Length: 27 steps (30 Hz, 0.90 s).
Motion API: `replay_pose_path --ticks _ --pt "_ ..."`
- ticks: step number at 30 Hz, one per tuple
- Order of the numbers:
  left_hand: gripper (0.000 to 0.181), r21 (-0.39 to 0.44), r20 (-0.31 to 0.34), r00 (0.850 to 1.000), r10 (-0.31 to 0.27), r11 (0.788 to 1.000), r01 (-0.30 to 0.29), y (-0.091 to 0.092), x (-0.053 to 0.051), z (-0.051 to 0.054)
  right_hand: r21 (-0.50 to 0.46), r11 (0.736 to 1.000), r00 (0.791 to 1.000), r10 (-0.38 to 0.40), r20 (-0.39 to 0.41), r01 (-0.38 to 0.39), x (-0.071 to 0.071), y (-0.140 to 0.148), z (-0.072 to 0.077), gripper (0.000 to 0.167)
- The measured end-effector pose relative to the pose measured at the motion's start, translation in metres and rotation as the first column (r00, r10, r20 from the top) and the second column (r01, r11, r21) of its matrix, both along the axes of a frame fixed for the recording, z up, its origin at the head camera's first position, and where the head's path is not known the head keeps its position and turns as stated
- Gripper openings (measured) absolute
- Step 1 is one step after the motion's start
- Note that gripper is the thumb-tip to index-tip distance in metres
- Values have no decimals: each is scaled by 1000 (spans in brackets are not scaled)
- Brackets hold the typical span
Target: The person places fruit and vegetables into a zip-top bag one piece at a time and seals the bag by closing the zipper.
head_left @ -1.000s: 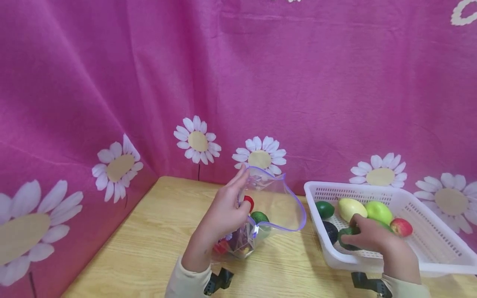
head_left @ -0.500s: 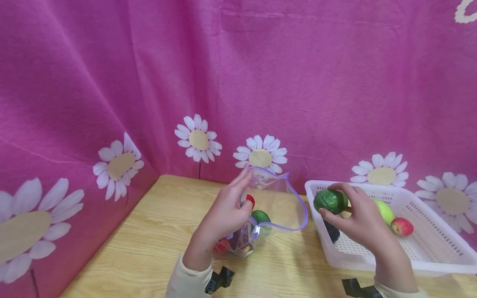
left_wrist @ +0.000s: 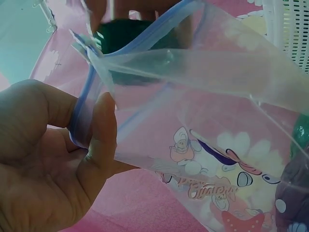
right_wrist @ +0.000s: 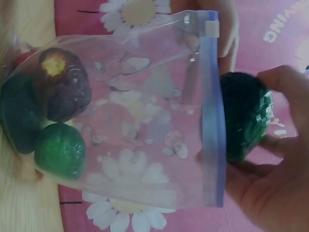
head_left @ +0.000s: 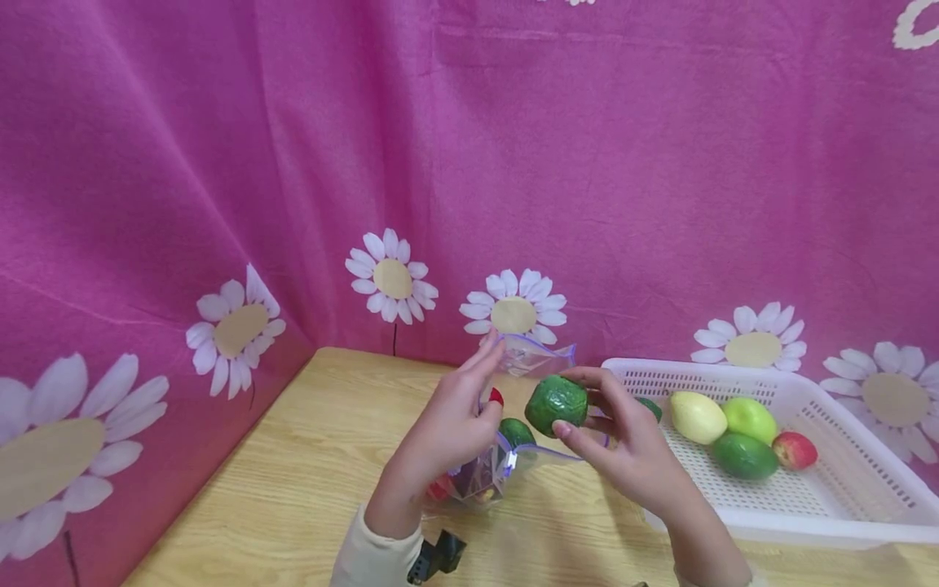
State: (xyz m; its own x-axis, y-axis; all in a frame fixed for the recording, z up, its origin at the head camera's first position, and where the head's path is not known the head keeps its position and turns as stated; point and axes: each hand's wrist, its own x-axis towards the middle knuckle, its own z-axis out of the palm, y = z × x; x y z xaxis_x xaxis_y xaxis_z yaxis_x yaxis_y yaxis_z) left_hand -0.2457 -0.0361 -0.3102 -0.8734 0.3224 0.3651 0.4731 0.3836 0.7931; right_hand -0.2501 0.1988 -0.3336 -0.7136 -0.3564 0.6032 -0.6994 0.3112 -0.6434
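Note:
My left hand (head_left: 451,420) pinches the purple-edged rim of a clear zip bag (right_wrist: 140,125), its thumb and fingers on the edge in the left wrist view. Inside the bag lie a purple-brown fruit (right_wrist: 65,89), a dark green one (right_wrist: 21,113) and a bright green one (right_wrist: 60,151). My right hand (head_left: 638,444) grips a bumpy green fruit (head_left: 556,405) between thumb and fingers, at the bag's mouth. In the right wrist view that fruit (right_wrist: 245,116) is right beside the purple zip edge, partly shaded by the fingers.
A white perforated basket (head_left: 866,432) stands on the wooden table (head_left: 293,456) at the right. It holds a pale yellow fruit (head_left: 698,417), a light green one (head_left: 750,419), a green one (head_left: 744,456) and a red one (head_left: 795,450). Pink cloth with daisies hangs behind.
My right hand has lifted the bumpy green fruit out of the basket and carried it left to the bag's mouth. My left hand has stayed nearly in place on the bag.

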Motion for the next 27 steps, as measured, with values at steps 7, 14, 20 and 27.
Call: replay_pose_path --ticks 7,14,20,27 --pt "70 -3 -17 1000 3 1000 -3 0 0 -1 176 975 990 -139 -13 139 2 -3 -5 46" --pt "70 -1 -26 1000 -1 1000 1 0 0 -1 224 953 978 -205 -22 205 4 -3 -3 46" --pt "70 1 -23 1000 9 1000 -9 0 0 -1 169 969 983 -184 16 179 5 -5 -3 56" --pt "70 17 -21 1000 0 1000 0 0 0 -1 143 976 982 -175 78 162 6 -6 -3 58"
